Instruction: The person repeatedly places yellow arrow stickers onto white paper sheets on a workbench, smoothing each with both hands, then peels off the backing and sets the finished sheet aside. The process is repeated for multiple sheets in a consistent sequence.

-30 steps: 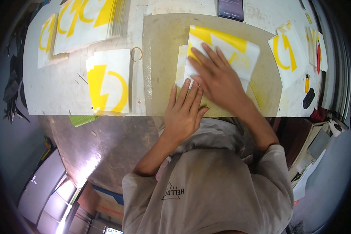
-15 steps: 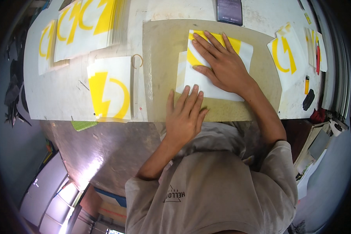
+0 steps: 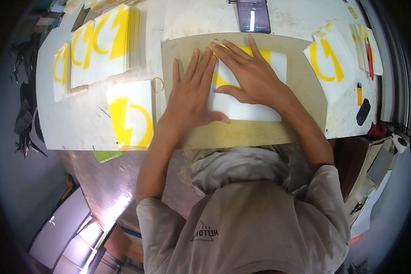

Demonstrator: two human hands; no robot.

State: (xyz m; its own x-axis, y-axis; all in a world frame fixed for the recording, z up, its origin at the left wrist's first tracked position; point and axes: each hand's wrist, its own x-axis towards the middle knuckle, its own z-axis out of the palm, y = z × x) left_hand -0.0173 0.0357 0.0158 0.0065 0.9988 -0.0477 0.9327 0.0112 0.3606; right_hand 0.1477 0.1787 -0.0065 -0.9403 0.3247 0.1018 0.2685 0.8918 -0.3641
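A white sheet with yellow printed shapes (image 3: 271, 102) lies on a tan board (image 3: 306, 82) in front of me. My right hand (image 3: 251, 75) rests on it with fingers spread and thumb out, its fingertips near the sheet's far left corner. Along the sheet's left edge my left hand (image 3: 192, 89) lies flat, fingers stretched away from me and thumb pointing right. It covers that edge, so I cannot tell how far the sheet runs beneath it. The two hands' fingertips nearly meet at the far left corner.
Left are stacks of yellow-and-white printed sheets (image 3: 105, 45) and one nearer pile (image 3: 131, 112) beside a rubber band (image 3: 158, 85). A phone (image 3: 253, 17) lies beyond the board. Rightward are more printed sheets (image 3: 322, 59), a red pen-like tool (image 3: 370, 59), a yellow lighter (image 3: 359, 93) and a black object (image 3: 363, 112).
My left hand has moved forward from the board's near part to the sheet's left edge. My right hand stays on the sheet, shifted slightly left. The whole view has shifted a little.
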